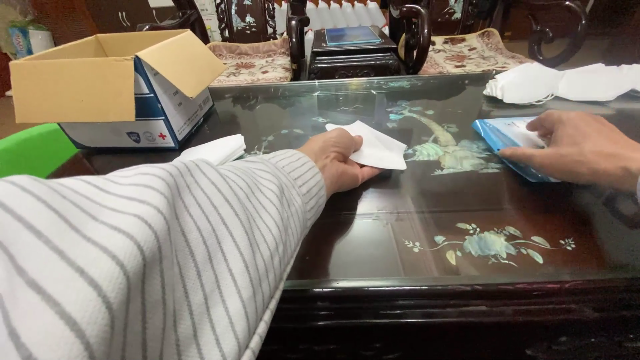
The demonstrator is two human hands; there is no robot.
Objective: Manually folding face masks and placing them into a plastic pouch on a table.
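My left hand (339, 162), in a grey-striped white sleeve, grips a folded white face mask (377, 145) just above the dark glossy table (413, 213). My right hand (577, 147) lies flat at the right, its fingers pressing on a blue and white plastic packet (501, 133). Another white mask (217, 149) lies beside my left forearm, near the box.
An open cardboard box (113, 87) with blue and white sides stands at the back left. A pile of white masks (567, 83) lies at the back right. Carved dark chairs with patterned cushions (257, 61) stand behind the table. A green object (30, 150) is at the left edge.
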